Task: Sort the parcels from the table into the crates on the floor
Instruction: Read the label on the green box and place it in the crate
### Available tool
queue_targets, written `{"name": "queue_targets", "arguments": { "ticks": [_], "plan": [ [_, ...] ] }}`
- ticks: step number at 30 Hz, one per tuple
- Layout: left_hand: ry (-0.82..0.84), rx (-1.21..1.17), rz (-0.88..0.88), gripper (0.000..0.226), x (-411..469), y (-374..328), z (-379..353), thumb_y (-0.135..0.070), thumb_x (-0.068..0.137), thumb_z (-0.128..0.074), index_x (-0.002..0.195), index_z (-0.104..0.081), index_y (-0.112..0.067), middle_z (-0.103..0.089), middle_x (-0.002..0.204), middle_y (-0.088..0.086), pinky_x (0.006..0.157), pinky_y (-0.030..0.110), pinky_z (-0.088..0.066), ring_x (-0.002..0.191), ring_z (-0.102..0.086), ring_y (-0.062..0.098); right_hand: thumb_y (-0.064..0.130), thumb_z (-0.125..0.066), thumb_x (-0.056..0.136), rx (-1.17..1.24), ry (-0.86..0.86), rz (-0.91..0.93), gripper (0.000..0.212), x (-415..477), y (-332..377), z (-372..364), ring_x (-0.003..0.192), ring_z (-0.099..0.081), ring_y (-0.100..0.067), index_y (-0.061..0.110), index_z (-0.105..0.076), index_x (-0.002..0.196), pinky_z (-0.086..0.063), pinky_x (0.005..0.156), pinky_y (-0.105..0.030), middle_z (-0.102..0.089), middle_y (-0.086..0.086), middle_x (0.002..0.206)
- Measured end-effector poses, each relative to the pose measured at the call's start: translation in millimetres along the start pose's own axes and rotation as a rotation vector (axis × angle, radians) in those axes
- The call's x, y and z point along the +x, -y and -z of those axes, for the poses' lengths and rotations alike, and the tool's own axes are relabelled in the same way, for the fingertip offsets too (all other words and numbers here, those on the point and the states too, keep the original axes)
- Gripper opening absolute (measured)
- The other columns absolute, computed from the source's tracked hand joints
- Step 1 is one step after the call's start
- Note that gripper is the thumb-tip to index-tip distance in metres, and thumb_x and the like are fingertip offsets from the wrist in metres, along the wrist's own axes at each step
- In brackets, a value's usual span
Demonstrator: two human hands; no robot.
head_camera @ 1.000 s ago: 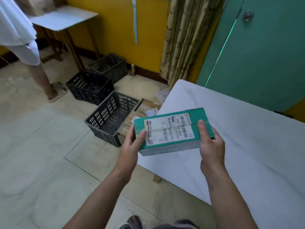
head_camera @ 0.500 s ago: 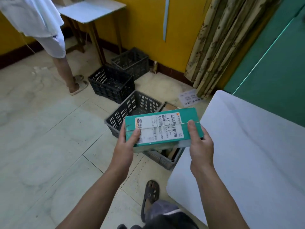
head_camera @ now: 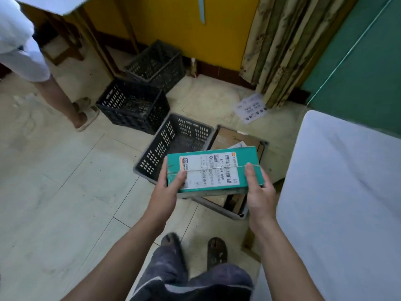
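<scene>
A teal parcel (head_camera: 245,161) with a white shipping label is held flat between both hands. My left hand (head_camera: 167,187) grips its left end and my right hand (head_camera: 259,192) grips its right end. The parcel hovers over two dark crates side by side on the floor: an empty crate (head_camera: 173,146) on the left and a crate (head_camera: 234,211) with cardboard parcels (head_camera: 230,137) in it, partly hidden under the teal parcel. The white table (head_camera: 342,192) stands to the right.
Two more black crates (head_camera: 134,105) (head_camera: 156,61) sit farther back near the yellow wall. Another person's leg and sandal (head_camera: 84,118) stand at the left. A printed paper sheet (head_camera: 250,107) lies on the floor by the curtain. My feet (head_camera: 214,250) are below.
The view has tilted down and I have stepped away from the table. The teal parcel has moved off the table edge and now hangs over the floor crates.
</scene>
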State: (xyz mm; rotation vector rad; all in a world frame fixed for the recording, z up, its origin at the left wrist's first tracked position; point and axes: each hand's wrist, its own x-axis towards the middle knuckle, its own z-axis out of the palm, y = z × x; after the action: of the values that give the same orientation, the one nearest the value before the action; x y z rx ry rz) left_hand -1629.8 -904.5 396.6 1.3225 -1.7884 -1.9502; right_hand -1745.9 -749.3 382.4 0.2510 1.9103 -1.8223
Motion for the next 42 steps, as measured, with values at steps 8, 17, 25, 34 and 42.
{"name": "queue_targets", "arguments": {
  "ticks": [8,17,25,34,42],
  "plan": [
    [0.147,0.054,0.095,0.065,86.9,3.8,49.9,-0.036,0.100,-0.054,0.154,-0.020,-0.046,-0.067,0.123,0.001,0.087,0.032,-0.058,0.101,-0.071,0.012,0.052,-0.057,0.094,-0.013,-0.115,-0.079,0.053,26.2,-27.8,-77.9,0.083,-0.072,0.002,0.031,-0.050,0.142,-0.054,0.065,-0.017,-0.074,0.007,0.098],
    [0.282,0.122,0.127,0.062,200.2,-20.6,140.5,-0.031,0.099,-0.056,0.155,-0.028,-0.036,-0.070,0.118,-0.002,0.091,0.036,-0.056,0.097,-0.072,0.009,0.043,-0.055,0.099,0.014,-0.235,-0.134,0.040,43.4,-34.9,-205.2,0.079,-0.070,0.003,0.028,-0.053,0.136,-0.049,0.055,-0.007,-0.071,0.006,0.101],
    [0.302,0.175,0.182,0.058,257.5,-25.8,151.4,-0.031,0.100,-0.055,0.153,-0.032,-0.032,-0.069,0.117,-0.002,0.095,0.040,-0.055,0.101,-0.070,0.013,0.046,-0.056,0.098,0.043,-0.304,-0.201,0.030,72.9,-34.1,-248.4,0.084,-0.069,0.002,0.040,-0.052,0.126,-0.049,0.057,-0.010,-0.072,0.008,0.101],
    [0.220,0.247,0.168,0.050,318.4,-27.9,144.8,-0.038,0.097,-0.058,0.144,-0.044,-0.026,-0.066,0.122,-0.003,0.068,0.016,-0.050,0.096,-0.064,0.000,0.037,-0.056,0.100,0.059,-0.199,-0.213,0.029,137.8,-36.9,-274.7,0.073,-0.069,0.009,0.028,-0.055,0.127,-0.049,0.054,-0.007,-0.071,0.002,0.100],
    [0.257,0.089,0.408,0.066,401.0,14.5,148.0,-0.057,0.070,-0.073,0.127,-0.057,-0.028,-0.076,0.109,-0.002,0.099,0.043,-0.050,0.109,-0.068,0.019,0.041,-0.056,0.098,0.114,-0.305,-0.308,0.031,212.6,-77.0,-327.6,0.077,-0.072,0.001,0.036,-0.053,0.129,-0.054,0.058,-0.016,-0.072,0.002,0.102]
  ]
}}
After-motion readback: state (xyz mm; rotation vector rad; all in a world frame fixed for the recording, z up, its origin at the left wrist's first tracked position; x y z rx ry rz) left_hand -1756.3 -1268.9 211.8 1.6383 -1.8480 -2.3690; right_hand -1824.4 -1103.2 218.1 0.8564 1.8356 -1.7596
